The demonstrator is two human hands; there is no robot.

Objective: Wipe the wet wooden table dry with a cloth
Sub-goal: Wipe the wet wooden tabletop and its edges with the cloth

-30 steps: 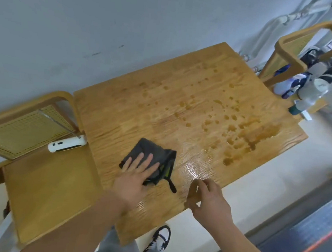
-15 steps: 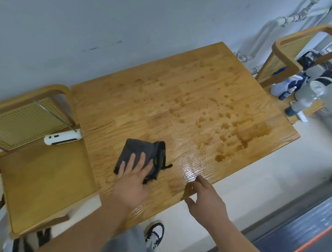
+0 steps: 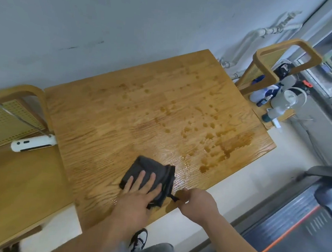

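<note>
Cloth [image 3: 148, 174] lies under the flat, spread left hand [image 3: 136, 199]; the big puddle [image 3: 227, 145] sits far right across the desk [image 3: 105, 120].

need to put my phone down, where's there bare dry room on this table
Driest bare stretch: the table's left part, between the cloth and the far edge by the wall. The right half is dotted with water drops and a puddle. The near edge is crowded by the left hand and right hand.
</note>
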